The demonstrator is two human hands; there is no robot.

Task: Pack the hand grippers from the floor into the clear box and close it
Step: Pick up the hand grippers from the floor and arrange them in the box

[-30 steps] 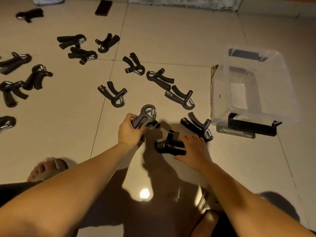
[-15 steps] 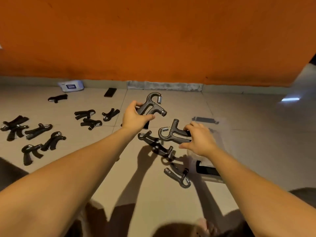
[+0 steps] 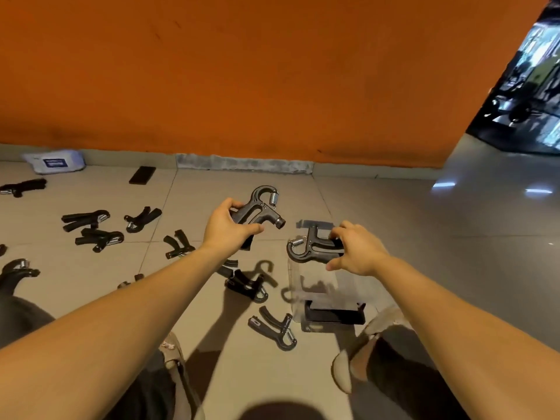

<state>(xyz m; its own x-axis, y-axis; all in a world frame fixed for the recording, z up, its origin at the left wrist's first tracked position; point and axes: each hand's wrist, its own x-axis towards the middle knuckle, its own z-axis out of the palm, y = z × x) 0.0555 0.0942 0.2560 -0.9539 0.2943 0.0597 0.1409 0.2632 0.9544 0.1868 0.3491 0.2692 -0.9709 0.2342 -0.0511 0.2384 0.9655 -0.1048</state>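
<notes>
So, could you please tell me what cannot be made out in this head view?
Head view:
- Clear box: its opening, covered by the right hand and the hand gripper it holds.
- Floor gripper: mostly under the left forearm.
- White packet: label too small to read.

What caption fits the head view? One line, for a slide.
Left hand holds one hand gripper, right hand a second gripper over the clear box; others litter the floor.
</notes>
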